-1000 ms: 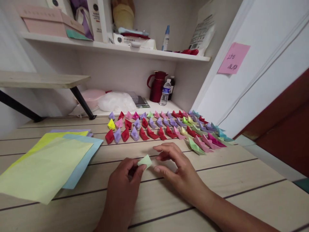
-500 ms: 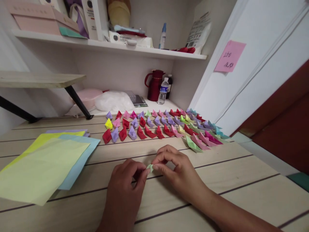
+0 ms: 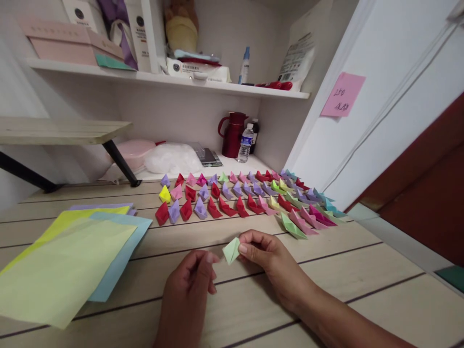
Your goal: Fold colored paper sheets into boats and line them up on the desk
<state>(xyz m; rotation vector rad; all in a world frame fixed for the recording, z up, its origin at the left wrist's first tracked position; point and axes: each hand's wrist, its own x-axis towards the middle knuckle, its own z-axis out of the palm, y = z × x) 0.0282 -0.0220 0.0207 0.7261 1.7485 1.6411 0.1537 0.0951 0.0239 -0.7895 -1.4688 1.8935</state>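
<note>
A small pale green piece of folded paper [image 3: 231, 251], roughly diamond-shaped, is pinched at its right corner by my right hand [image 3: 266, 253] above the wooden table. Just left of the paper, my left hand [image 3: 194, 280] holds nothing; its fingers are curled but apart, and they do not touch the paper. Beyond both hands stand rows of small folded paper boats in red, purple, pink, yellow, green and blue. Closest to my right hand is a green paper boat [image 3: 293, 226] at the front of the rows.
Loose sheets of paper [image 3: 68, 266] in light yellow, yellow, blue and purple lie at the left. Behind them stands a small raised shelf [image 3: 61, 130] on black legs. A red jug [image 3: 232, 135] and a water bottle [image 3: 245, 143] stand at the back, below a white shelf [image 3: 174, 82].
My left hand has let go of the folded paper and loosened its fingers. The paper now shows its flat face, held by my right hand alone. The camera view has tilted slightly up.
</note>
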